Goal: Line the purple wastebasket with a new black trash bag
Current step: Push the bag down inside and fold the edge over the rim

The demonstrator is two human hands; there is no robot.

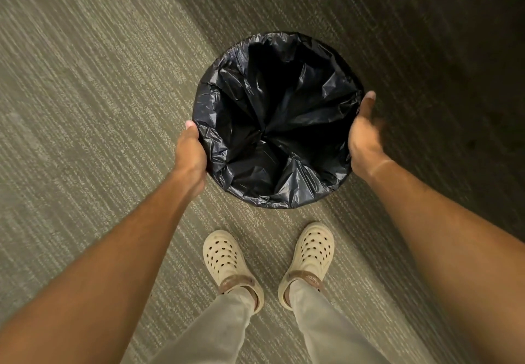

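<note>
A black trash bag [278, 125] is spread open inside a round wastebasket on the floor, seen from straight above. Its edge is folded over the rim all the way round, so the purple wastebasket itself is hidden. My left hand [191, 150] is curled around the bag's folded edge on the left side of the rim, fingers tucked out of sight below. On the right side, my right hand [365, 136] lies against the outside of the bag with the thumb pointing away from me. It is slightly blurred and its fingers look spread, not closed.
The wastebasket stands on grey striped carpet [99, 108]. My feet in beige clogs [224, 261] stand just behind it. The far right of the floor lies in dark shadow.
</note>
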